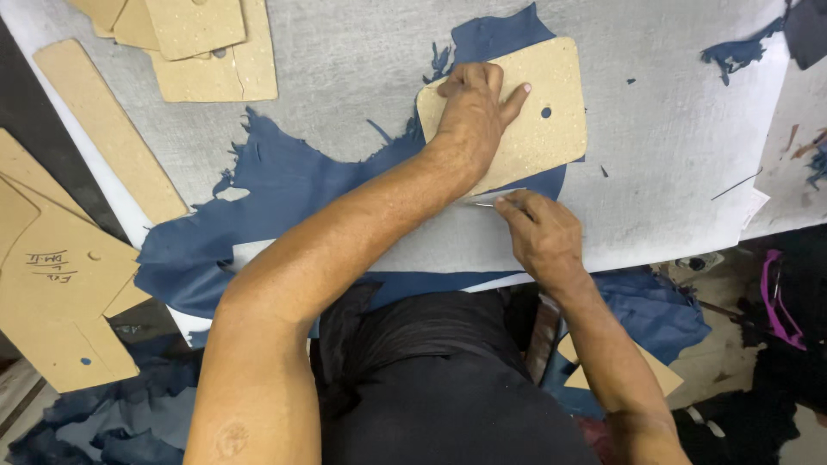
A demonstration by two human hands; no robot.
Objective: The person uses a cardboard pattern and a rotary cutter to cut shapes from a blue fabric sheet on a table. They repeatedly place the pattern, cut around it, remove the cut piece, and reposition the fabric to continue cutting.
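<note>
Grey cutting board [345,52] fills the upper frame. Blue leather sheet [284,185] sprawls centre-left, ragged-edged; likely soft, limp, prone to creep unless weighted. Cardboard template [543,129], upper centre, lies flat on the leather; looks stiff, light, best held by downward pressure mid-face. Left hand [469,112] pressed flat on it, fingers together. Right hand [538,228] pinches a thin blade [491,198] at the template's lower edge. Spare templates [198,39] upper left.

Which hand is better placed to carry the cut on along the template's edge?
Probably the right hand: it grips the blade at the cardboard template's lower edge. The left hand lies flat on the template.
</note>
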